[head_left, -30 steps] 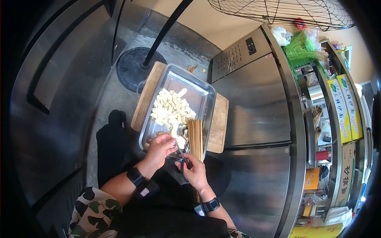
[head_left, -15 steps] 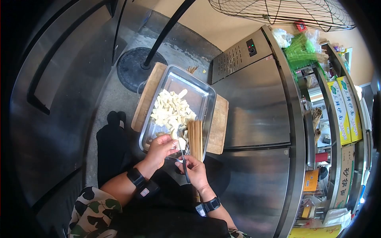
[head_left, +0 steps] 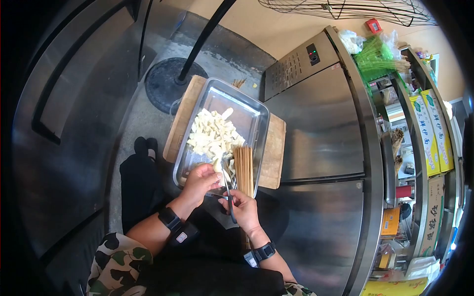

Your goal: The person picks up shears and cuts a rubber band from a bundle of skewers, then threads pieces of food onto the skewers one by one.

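Observation:
My left hand (head_left: 201, 181) pinches a pale, cream-white piece of food (head_left: 217, 168) over the near edge of a metal tray (head_left: 266, 129). In my right hand (head_left: 244, 211) is a dark-handled cutting tool that looks like scissors (head_left: 231, 206); its blades point away from me, close beside the pale piece. How the handles sit around the fingers is partly hidden. A heap of similar cut pale pieces (head_left: 213, 132) lies in the tray. Just right of the blades, a bundle of thin wooden skewers (head_left: 244, 167) rests along the tray's right side and passes behind my right hand.
Under the tray lies a wooden board (head_left: 274, 153). A stainless steel fridge (head_left: 316, 128) stands to the right, with shelves of yellow packages (head_left: 425, 135) beyond it. A round black stand base (head_left: 165, 81) is on the floor. Steel cabinet doors (head_left: 84, 148) line the left.
The tool's blades have shifted slightly against the pale piece, and my right hand has moved up a little. The camera view has shifted slightly.

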